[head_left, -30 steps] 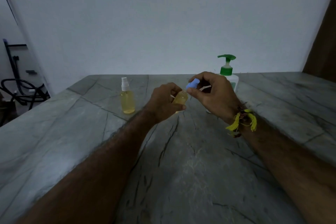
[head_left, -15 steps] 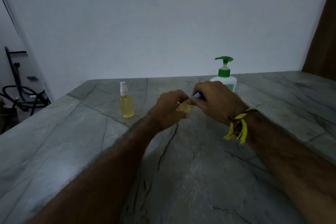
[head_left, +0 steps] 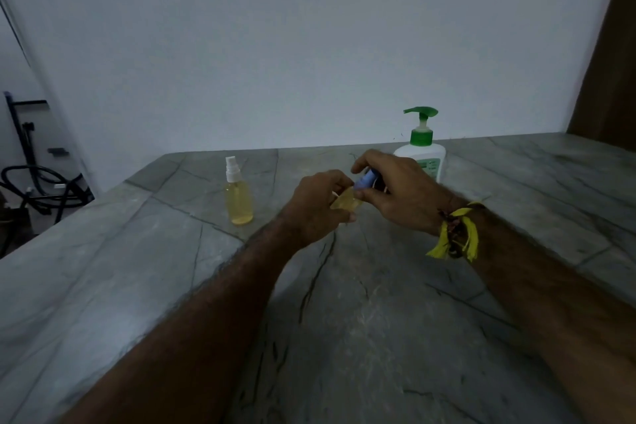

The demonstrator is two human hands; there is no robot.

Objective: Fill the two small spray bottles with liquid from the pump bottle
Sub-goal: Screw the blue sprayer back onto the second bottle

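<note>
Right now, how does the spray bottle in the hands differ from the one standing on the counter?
The held bottle is tilted, gripped by the left hand; the standing bottle is upright and untouched. The held one's top is blue, pinched by the right hand; the standing one's is white. Both hold yellowish liquid.

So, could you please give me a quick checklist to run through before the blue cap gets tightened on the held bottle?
1. Left hand grips held bottle: ok.
2. Right hand on blue cap: ok.
3. Cap seated straight on the neck: cannot tell, fingers hide it.
4. Held bottle contains yellow liquid: ok.
5. White-capped bottle upright, capped, filled, clear of the hands: ok.
6. Pump bottle upright behind the right hand: ok.
</note>
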